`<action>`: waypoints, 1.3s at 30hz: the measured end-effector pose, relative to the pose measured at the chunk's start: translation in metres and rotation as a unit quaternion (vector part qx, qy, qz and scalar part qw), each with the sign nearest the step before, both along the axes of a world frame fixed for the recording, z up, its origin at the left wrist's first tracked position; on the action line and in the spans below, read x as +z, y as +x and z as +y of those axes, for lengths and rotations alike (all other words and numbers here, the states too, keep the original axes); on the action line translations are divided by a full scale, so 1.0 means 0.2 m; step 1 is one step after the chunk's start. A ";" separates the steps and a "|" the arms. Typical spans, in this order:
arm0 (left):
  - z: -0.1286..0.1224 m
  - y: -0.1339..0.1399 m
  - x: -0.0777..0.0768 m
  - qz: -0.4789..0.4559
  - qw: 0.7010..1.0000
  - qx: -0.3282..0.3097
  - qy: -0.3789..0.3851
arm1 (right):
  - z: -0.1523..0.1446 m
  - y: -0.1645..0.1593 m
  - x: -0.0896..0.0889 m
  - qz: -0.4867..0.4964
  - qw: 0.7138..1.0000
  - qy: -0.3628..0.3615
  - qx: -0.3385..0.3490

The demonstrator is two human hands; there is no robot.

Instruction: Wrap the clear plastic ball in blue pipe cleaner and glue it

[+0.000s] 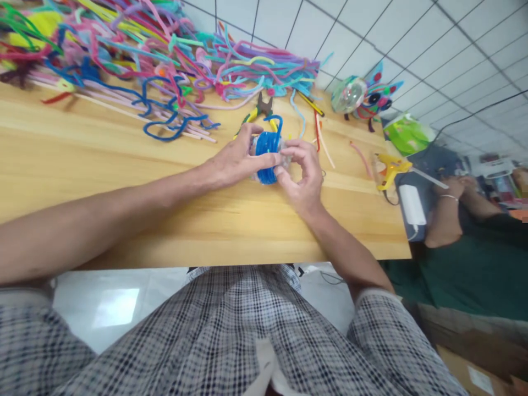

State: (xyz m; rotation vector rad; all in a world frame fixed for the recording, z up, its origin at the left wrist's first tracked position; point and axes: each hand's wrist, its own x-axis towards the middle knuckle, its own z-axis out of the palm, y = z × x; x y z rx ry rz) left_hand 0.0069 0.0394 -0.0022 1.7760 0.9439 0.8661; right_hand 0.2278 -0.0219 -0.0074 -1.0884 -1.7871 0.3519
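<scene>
A clear cylindrical piece, perhaps part of a plastic bottle, is wrapped round with blue pipe cleaner (266, 144), one end of which curls up at the top. My left hand (247, 154) grips it from the left, thumb laid across the blue windings. From the right, my right hand (302, 170) closes its fingers and thumb on the right end. Just behind lie pliers (264, 104) with yellow and black handles, jaws apart. Loose blue pipe cleaners (165, 118) are spread on the table to the left.
Colourful pipe cleaners (264, 66) heap along the wall. A yellow cutter (310, 103), a decorated bottle figure (377, 99), a yellow glue gun (391, 168) and a white power box (411, 204) sit to the right. A co-worker's hands (454, 187) are beyond the wooden table's (206, 231) right edge.
</scene>
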 end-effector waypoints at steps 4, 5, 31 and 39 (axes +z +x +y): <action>0.00 0.00 0.02 0.027 0.999 0.021 -0.008 | 0.02 0.01 -0.01 0.009 1.000 -0.003 -0.002; 0.01 0.00 0.03 0.030 0.999 0.024 -0.008 | 0.03 0.02 -0.01 0.009 1.000 -0.006 0.003; 0.00 -0.02 0.04 0.004 0.997 0.068 -0.021 | 0.04 0.09 0.02 -0.122 0.991 0.017 0.051; 0.00 0.00 0.10 0.024 0.997 0.055 -0.046 | 0.06 0.12 0.04 -0.122 0.990 -0.009 0.066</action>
